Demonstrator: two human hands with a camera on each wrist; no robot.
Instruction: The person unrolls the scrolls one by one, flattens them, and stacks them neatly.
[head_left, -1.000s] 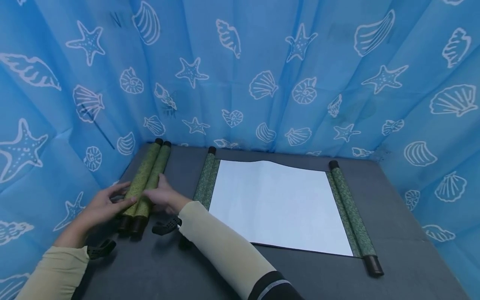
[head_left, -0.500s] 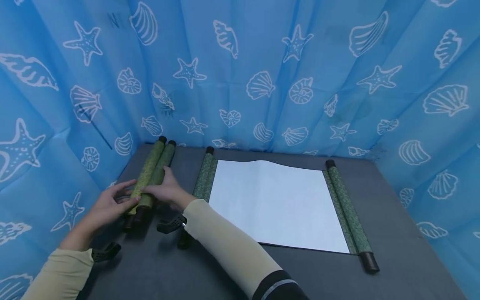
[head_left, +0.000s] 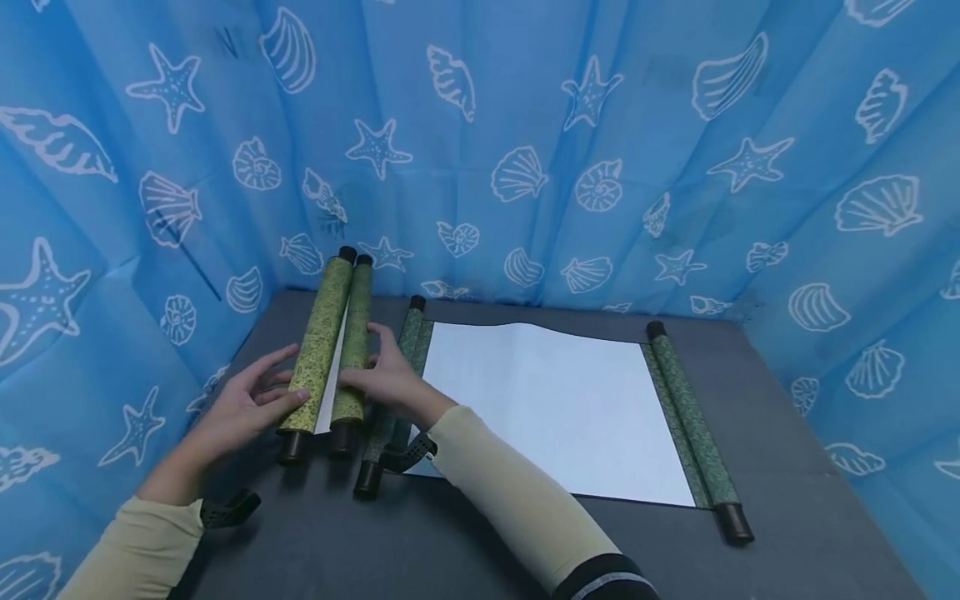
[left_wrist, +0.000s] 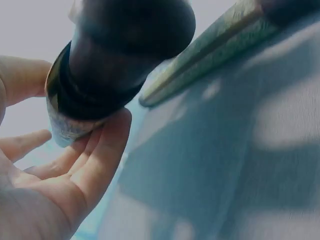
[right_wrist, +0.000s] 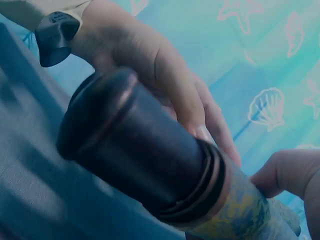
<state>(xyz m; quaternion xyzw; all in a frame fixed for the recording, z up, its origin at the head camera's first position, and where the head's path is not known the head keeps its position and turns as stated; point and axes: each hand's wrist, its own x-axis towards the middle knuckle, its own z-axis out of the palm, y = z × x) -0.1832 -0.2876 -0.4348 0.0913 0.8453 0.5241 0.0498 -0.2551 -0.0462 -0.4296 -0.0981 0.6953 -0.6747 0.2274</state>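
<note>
A yellow-green scroll is slightly parted between its two rollers, showing a narrow white strip (head_left: 331,387). My left hand (head_left: 247,404) grips the left roller (head_left: 321,346) near its lower end, thumb on top. The right roller (head_left: 356,325) is gripped by my right hand (head_left: 392,377). Both rollers tilt, their far ends raised against the curtain. In the left wrist view a dark end cap (left_wrist: 132,45) sits just beyond my left fingers (left_wrist: 100,160). The right wrist view has another dark end cap (right_wrist: 140,150) up close, with my right hand (right_wrist: 295,175) at the edge.
A darker green scroll lies spread on the grey table (head_left: 795,500), its white sheet (head_left: 547,400) facing up. Its left roller (head_left: 372,467) is close beside my right hand, and its right roller (head_left: 693,417) lies far right. A blue shell-patterned curtain (head_left: 480,150) surrounds the table.
Both hands have moved right with the yellow-green scroll, and its far ends have risen. The two rollers, side by side before, now stand apart with white showing between them.
</note>
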